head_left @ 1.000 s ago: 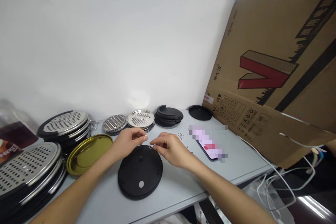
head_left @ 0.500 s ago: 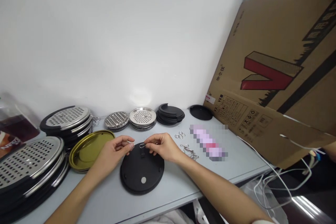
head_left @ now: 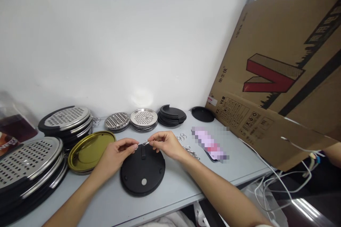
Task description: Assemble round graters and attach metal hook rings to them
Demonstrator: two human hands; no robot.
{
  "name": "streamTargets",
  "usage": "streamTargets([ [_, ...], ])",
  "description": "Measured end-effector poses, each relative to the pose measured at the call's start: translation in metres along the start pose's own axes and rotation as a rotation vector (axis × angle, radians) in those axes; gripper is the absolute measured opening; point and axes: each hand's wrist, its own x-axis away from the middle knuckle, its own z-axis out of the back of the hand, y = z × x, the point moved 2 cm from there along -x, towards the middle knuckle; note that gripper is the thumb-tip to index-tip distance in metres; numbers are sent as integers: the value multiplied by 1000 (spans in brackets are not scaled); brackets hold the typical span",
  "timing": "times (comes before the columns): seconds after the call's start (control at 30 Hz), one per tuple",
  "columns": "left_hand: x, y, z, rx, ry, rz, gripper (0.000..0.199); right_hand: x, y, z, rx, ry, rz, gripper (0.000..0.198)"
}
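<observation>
My left hand pinches a small metal ring between thumb and fingertips, mostly hidden by them. Opposite it, my right hand is closed on a thin metal clip, whose looped end points toward the ring. Ring and clip meet or nearly meet; I cannot tell whether they are linked. Both hands hover over the top edge of a round black lid, which lies flat on the table with a short strap tab and a pale dot. Loose metal rings and several metal clips lie right of my right hand.
Stacks of round graters with black rims stand at left, beside olive-green lids. Smaller graters and black lids line the wall. A blurred pinkish object lies at right, before a large cardboard box and white cables.
The clip in my right hand has moved left and up, closer to the ring in my left hand. The view has shifted slightly.
</observation>
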Motion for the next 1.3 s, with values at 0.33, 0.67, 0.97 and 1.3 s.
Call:
streamTargets([
  [0.33,0,1,-4,-43,-58,24,36,0,3,-1,6,-17,23,27],
  [0.67,4,1,-9,-8,-146,14,31,4,6,-7,35,-30,132,15],
  [0.97,5,3,-10,-55,-105,-61,24,5,3,-12,-64,-142,53,31],
  [1.3,11,12,-11,-288,-7,-436,9,7,3,-12,-88,-279,-127,41],
])
